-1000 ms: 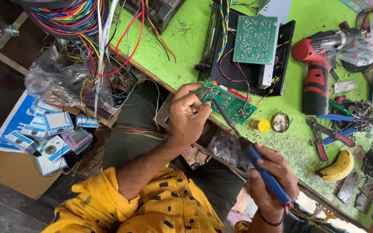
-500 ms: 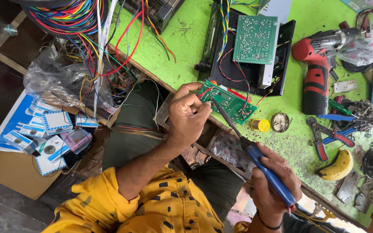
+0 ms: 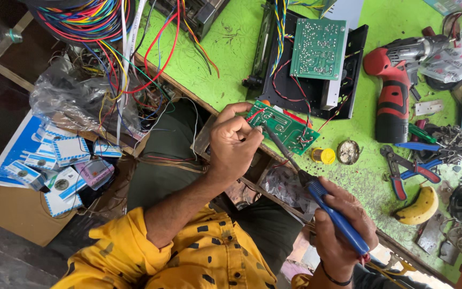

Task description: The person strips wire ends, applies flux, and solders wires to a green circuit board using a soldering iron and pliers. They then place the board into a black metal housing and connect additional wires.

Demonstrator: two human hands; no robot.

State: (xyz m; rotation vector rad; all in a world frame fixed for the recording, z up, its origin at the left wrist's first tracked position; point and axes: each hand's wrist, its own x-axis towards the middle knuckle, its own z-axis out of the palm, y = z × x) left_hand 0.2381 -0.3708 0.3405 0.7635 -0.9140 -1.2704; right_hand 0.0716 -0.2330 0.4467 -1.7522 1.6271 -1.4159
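My left hand (image 3: 232, 143) pinches the near edge of a small green circuit board (image 3: 287, 127) and holds it at the front edge of the green workbench (image 3: 225, 51). My right hand (image 3: 343, 227) grips a blue-handled soldering iron (image 3: 331, 213). Its dark shaft slants up and left, and the tip rests on the small board beside my left fingers. Red wires run from the board to a black chassis (image 3: 356, 64) behind it.
A larger green circuit board (image 3: 317, 48) lies on the chassis. To the right are a red cordless drill (image 3: 394, 93), red and blue pliers (image 3: 405, 171), a banana (image 3: 419, 206), a small yellow tin (image 3: 324, 156) and a round tin (image 3: 348, 151). Coloured wire bundles (image 3: 94, 21) and small boxes (image 3: 62, 160) lie at the left.
My right hand and the soldering iron have shifted very slightly. The tip stays on the small board and my left hand keeps its hold.
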